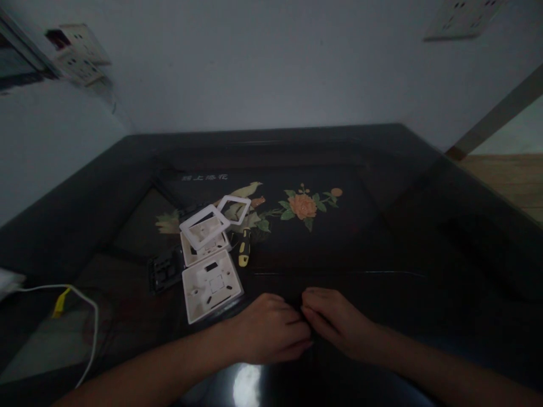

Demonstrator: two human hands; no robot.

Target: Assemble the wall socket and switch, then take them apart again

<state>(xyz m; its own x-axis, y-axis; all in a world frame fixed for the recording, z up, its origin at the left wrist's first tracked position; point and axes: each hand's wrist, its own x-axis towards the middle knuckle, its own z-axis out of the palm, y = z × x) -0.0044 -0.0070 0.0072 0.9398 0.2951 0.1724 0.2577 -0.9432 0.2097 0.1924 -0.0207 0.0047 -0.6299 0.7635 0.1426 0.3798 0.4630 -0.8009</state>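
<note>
My left hand [271,328] and my right hand [335,319] rest close together at the near side of the dark table, fingers curled in. I see nothing held in either. Left of them lies an open white wall-socket box [218,271], the nearest thing to my left hand. Behind it is a second white box [193,254], with a white faceplate frame [195,219] leaning across it. Another white frame [234,198] lies farther back. A yellow-and-black screwdriver [244,249] lies right of the boxes. A black socket insert [163,272] sits at their left; another dark part [193,211] is partly hidden.
The glossy black table [360,237] bears a flower-and-bird picture and meets a pale wall [263,68] at the back. A white cable [95,316] with a yellow tag [61,302] curves along the left. Wall sockets [82,53] are at upper left, another panel [462,20] at upper right.
</note>
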